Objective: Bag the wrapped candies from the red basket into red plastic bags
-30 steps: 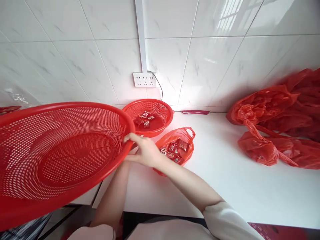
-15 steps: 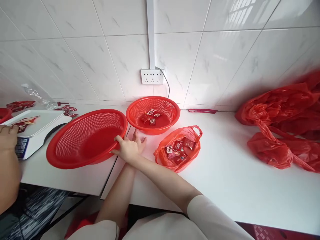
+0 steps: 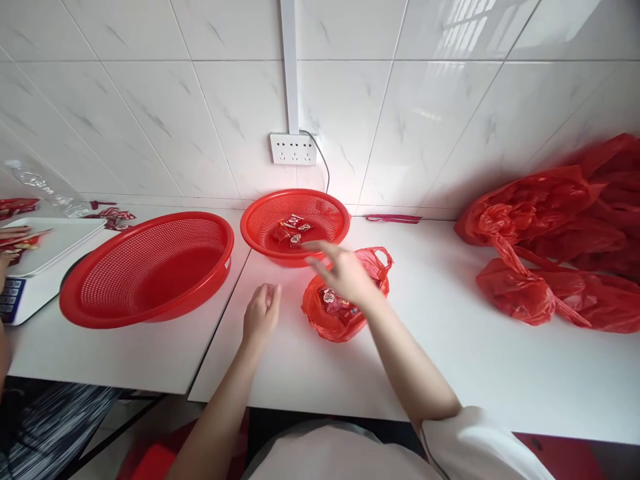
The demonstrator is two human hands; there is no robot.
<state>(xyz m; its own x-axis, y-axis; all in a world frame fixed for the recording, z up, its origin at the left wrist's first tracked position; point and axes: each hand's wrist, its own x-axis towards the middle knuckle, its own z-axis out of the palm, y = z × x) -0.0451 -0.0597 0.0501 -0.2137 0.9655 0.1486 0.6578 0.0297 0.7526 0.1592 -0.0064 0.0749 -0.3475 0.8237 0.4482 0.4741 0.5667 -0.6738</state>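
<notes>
My left hand [image 3: 261, 312] is above the white table, left of the small red plastic bag [image 3: 334, 328]. Its fingers are loosely curled with the thumb apart, and nothing shows in it. My right hand [image 3: 346, 272], blurred by motion, hovers over the bag with fingers spread and holds nothing visible. Red-wrapped snack packets [image 3: 331, 299] lie inside the open bag, partly hidden by this hand. Behind the hands stands a round red perforated basket [image 3: 326, 208] with several small packets [image 3: 294, 225] in it. A larger red basket [image 3: 155, 250] sits to the left, tilted.
At far left, a person's hand [image 3: 15, 233] is over packets on a white scale [image 3: 60, 233]. A clear plastic bottle [image 3: 45, 190] lies behind. Large red bags [image 3: 540, 200] are heaped at right. A dark red strip [image 3: 394, 219] lies along the wall below the socket [image 3: 294, 149].
My right hand has let go of the large basket's rim and moved right over the bag. My left hand has come out from behind it, its fingers less spread. The view has shifted slightly.
</notes>
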